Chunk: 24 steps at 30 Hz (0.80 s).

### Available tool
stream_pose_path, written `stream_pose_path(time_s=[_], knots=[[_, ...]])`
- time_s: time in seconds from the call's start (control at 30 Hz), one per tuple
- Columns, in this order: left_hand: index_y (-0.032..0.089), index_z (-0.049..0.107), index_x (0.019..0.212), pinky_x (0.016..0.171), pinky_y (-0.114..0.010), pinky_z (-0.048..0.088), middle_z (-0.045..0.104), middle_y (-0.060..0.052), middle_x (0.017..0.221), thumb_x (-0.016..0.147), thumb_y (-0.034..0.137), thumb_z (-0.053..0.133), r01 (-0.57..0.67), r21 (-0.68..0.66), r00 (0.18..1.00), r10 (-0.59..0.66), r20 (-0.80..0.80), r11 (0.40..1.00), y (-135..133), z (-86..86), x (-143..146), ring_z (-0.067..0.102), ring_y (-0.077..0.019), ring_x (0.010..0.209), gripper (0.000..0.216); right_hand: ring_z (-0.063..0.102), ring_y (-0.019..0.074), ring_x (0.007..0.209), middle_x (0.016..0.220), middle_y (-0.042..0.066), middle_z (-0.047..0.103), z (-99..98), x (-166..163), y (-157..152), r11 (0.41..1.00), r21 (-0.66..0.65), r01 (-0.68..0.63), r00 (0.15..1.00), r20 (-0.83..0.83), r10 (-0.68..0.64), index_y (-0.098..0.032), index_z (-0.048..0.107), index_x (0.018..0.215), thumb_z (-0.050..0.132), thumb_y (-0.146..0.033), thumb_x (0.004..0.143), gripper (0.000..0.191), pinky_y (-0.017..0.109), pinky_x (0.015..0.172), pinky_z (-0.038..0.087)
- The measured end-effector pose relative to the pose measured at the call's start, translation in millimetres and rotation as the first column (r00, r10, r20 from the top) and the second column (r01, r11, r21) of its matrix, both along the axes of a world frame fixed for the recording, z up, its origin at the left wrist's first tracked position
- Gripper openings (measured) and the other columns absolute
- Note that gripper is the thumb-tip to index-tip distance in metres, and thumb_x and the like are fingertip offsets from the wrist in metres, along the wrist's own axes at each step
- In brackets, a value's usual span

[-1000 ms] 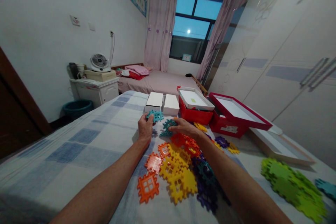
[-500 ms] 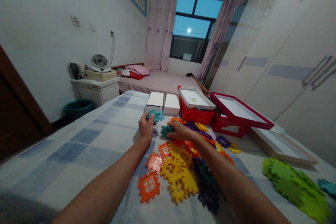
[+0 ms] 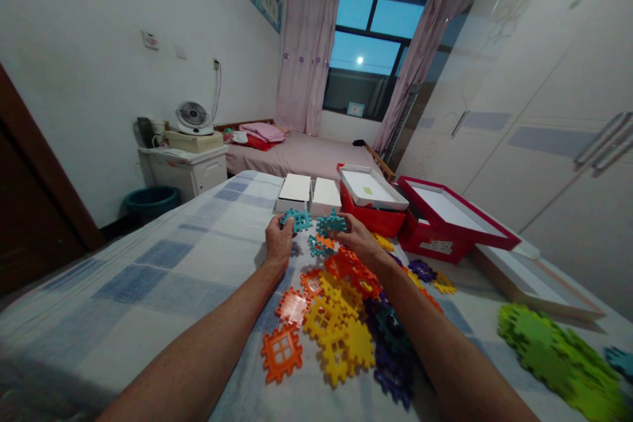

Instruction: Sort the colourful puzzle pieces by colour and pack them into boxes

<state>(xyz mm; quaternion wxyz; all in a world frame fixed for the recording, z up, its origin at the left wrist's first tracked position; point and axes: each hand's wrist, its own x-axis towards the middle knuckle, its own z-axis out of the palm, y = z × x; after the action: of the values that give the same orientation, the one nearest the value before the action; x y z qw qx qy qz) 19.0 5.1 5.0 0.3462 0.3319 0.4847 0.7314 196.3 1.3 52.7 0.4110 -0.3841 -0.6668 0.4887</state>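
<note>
My left hand (image 3: 278, 242) is closed on a teal interlocking plastic tile (image 3: 297, 219), held just above the checked bedspread. My right hand (image 3: 357, 240) pinches a second teal tile (image 3: 330, 224) close beside the first, the two nearly touching. A third teal tile (image 3: 319, 248) lies on the cloth just below them. Between my forearms spreads a heap of orange, yellow, red and purple tiles (image 3: 336, 316).
Two small white boxes (image 3: 309, 193) stand just beyond my hands. Red boxes with white lids (image 3: 425, 217) sit to the right, then a flat white tray (image 3: 539, 283). A stack of green tiles (image 3: 554, 349) lies at the far right. Wardrobe doors run along the right.
My right hand has picked a teal tile off the cloth and raised it towards the tile in my left hand. The left hand has hardly moved.
</note>
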Motion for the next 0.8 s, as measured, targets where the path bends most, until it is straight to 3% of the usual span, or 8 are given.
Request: stream_pose_path(time_s=[0.1, 0.23, 0.37, 0.5, 0.57, 0.67, 0.73, 0.8], knots=[[0.013, 0.061, 0.089, 0.054, -0.024, 0.047, 0.059, 0.001, 0.068, 0.064, 0.04, 0.063, 0.041, 0.002, 0.999, -0.041, -0.009, 0.999, -1.8, 0.8, 1.7, 0.053, -0.0105, 0.056, 0.037, 0.057, 0.0153, 0.081, 0.085, 0.003, 0.064, 3.9, -3.5, -0.8, 0.994, -0.068, -0.089, 0.987, -0.138, 0.079, -0.016, 0.062, 0.087, 0.069, -0.036, 0.067, 0.029, 0.031, 0.082, 0.042], [0.013, 0.063, 0.091, 0.06, -0.027, 0.051, 0.065, -0.003, 0.077, 0.061, 0.046, 0.069, 0.215, 0.044, 0.977, -0.214, -0.017, 0.976, -8.9, 7.2, 7.4, 0.059, -0.0126, 0.064, 0.045, 0.057, 0.0165, 0.086, 0.087, 0.003, 0.066, 2.5, -14.7, -3.0, 0.985, -0.019, -0.173, 0.979, -0.108, 0.17, -0.016, 0.066, 0.09, 0.069, -0.039, 0.068, 0.032, 0.033, 0.086, 0.04], [0.014, 0.066, 0.095, 0.071, -0.032, 0.054, 0.068, -0.008, 0.089, 0.067, 0.053, 0.065, 0.513, 0.136, 0.857, -0.514, -0.031, 0.848, -18.1, 14.5, 13.1, 0.063, -0.0174, 0.079, 0.048, 0.057, 0.0155, 0.08, 0.087, 0.002, 0.066, -4.0, -25.4, -7.5, 0.996, -0.03, -0.087, 0.986, -0.143, 0.082, -0.018, 0.064, 0.094, 0.071, -0.041, 0.067, 0.036, 0.032, 0.08, 0.043], [0.015, 0.067, 0.099, 0.073, -0.036, 0.054, 0.067, -0.012, 0.1, 0.074, 0.061, 0.055, 0.566, 0.049, 0.823, -0.562, -0.079, 0.823, -22.9, 12.7, 12.9, 0.063, -0.0217, 0.087, 0.054, 0.057, 0.0152, 0.082, 0.088, 0.001, 0.064, 2.8, -17.2, -20.1, 0.996, 0.043, 0.081, 0.975, -0.209, -0.07, -0.019, 0.063, 0.094, 0.073, -0.041, 0.064, 0.038, 0.03, 0.081, 0.044], [0.015, 0.067, 0.101, 0.074, -0.037, 0.054, 0.065, -0.013, 0.108, 0.073, 0.065, 0.05, 0.551, -0.016, 0.821, -0.545, -0.173, 0.835, -21.7, 9.4, 12.0, 0.063, -0.0227, 0.089, 0.059, 0.057, 0.0155, 0.084, 0.09, 0.001, 0.064, 12.9, 3.0, -30.6, 0.981, 0.065, 0.184, 0.961, -0.221, -0.166, -0.02, 0.063, 0.097, 0.072, -0.044, 0.065, 0.04, 0.03, 0.081, 0.044], [0.019, 0.068, 0.096, 0.079, -0.038, 0.052, 0.065, -0.01, 0.105, 0.072, 0.064, 0.051, 0.474, -0.105, 0.737, -0.46, -0.495, 0.874, -18.6, 5.9, 11.5, 0.062, -0.0249, 0.093, 0.054, 0.057, 0.0159, 0.085, 0.095, 0.002, 0.064, 28.9, 60.4, -56.8, 0.919, 0.147, 0.367, 0.925, -0.162, -0.343, -0.02, 0.061, 0.101, 0.069, -0.045, 0.068, 0.042, 0.031, 0.082, 0.044], [0.022, 0.068, 0.093, 0.084, -0.038, 0.05, 0.065, -0.008, 0.105, 0.072, 0.06, 0.051, 0.447, -0.085, 0.622, -0.378, -0.686, 0.89, -17.7, 4.8, 11.5, 0.06, -0.0256, 0.099, 0.046, 0.057, 0.0166, 0.085, 0.097, 0.004, 0.064, 35.0, 115.6, -81.5, 0.818, 0.231, 0.527, 0.848, -0.078, -0.524, -0.02, 0.06, 0.104, 0.069, -0.045, 0.068, 0.044, 0.031, 0.08, 0.045], [0.024, 0.069, 0.093, 0.09, -0.04, 0.047, 0.064, -0.008, 0.109, 0.073, 0.056, 0.05, 0.466, -0.058, 0.507, -0.321, -0.8, 0.883, -17.1, 3.6, 11.3, 0.058, -0.0261, 0.103, 0.043, 0.057, 0.0172, 0.082, 0.094, 0.005, 0.064, 35.1, 180.2, -109.0, 0.666, 0.288, 0.688, 0.694, 0.007, -0.72, -0.018, 0.061, 0.101, 0.068, -0.046, 0.067, 0.044, 0.032, 0.077, 0.046]])
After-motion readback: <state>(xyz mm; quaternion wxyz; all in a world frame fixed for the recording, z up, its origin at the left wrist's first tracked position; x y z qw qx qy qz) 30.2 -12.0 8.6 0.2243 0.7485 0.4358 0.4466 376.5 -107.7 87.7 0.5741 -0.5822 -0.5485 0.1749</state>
